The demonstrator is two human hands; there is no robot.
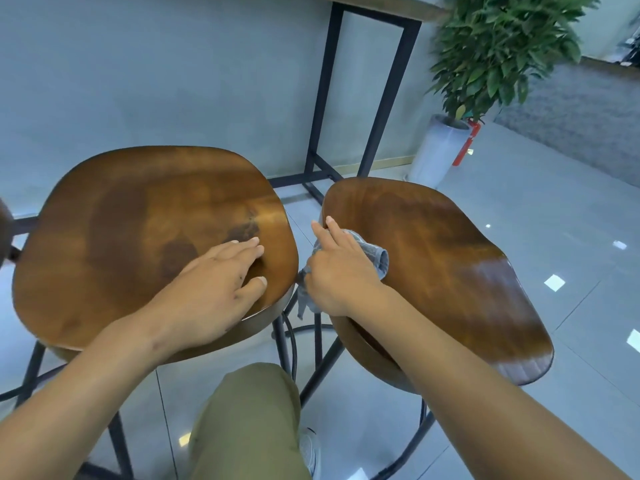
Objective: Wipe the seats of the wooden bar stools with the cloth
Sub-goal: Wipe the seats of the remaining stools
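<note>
wooden seats are the biggest things here: the left stool seat (138, 244) is wide, rounded and dished, with dark blotches in the polish, and the right stool seat (433, 271) is narrower, glossy, and looks tilted toward the floor (554, 209). both stand on thin black metal legs. i think the tilted seat may tip if the push at its near left edge is too strong, as weight there is off the centre. the left hand (211, 292) lies flat and relaxed on the left seat, holding nothing. the right hand (337, 271) clutches the cloth (375, 256) at the left edge of the right seat, one finger straight. the cloth is small, grey, soft and bunched; a loose tail hangs down and may catch on the frame.
</note>
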